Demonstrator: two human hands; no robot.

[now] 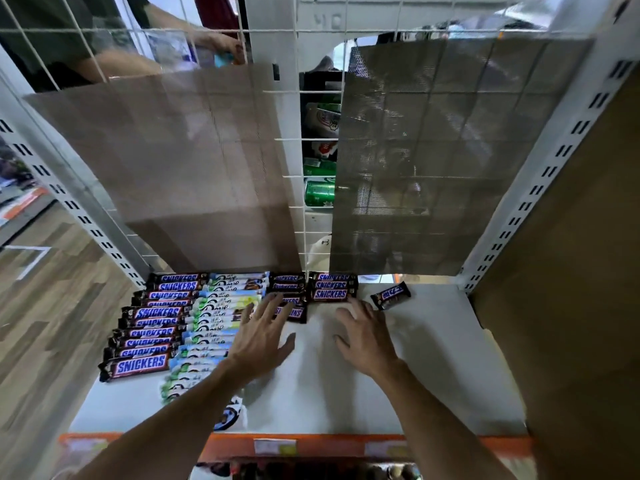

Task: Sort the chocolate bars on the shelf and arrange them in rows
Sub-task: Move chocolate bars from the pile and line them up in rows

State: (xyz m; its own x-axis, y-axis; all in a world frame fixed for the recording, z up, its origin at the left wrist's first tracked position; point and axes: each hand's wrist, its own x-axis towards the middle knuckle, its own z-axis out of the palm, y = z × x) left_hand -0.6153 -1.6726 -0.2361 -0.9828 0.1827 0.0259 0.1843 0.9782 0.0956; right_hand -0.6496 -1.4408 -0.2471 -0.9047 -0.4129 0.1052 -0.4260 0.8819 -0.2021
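Left hand (259, 341) reaching, fingers (273, 306) splayed, released, tips over short Snickers column (289, 299); right hand (363, 336) hovering beside, fingers relaxed, grasping nothing. Aligning rows on shelf (433, 358) (long Snickers row (145, 327) looking finished). Stray mini bar (390, 295) lying apart, likely needing pickup next.

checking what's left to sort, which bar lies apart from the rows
The small dark bar at the back right, beyond the right hand: it lies alone and tilted, while the others sit in rows.

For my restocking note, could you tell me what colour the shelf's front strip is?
The front strip is orange; head view shows it.
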